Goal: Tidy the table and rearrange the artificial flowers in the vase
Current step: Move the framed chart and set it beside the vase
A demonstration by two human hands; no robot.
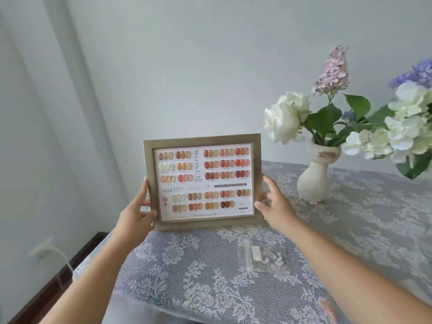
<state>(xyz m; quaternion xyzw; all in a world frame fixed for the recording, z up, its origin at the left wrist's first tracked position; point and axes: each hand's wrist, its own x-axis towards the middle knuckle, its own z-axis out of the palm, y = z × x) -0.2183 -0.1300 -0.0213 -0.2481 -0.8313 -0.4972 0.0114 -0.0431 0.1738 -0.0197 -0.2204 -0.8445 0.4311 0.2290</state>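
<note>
Head view: left hand (138, 212) grips the left edge of a framed colour chart (203, 181), thumb on its front. The frame stands upright on the lace-covered table (350, 230), between both hands. Right hand (275, 204) pinches the frame's right edge, fingers loosely curled. Further right, well apart, a white vase (315, 181) holds artificial flowers (374, 127).

We see a pale wall (187, 66) behind, a white curtain (46, 113) hanging at left, and low down a wall socket (43, 250) with a white cord (63, 257) plugged in, beside dark wood trim (53, 286).
</note>
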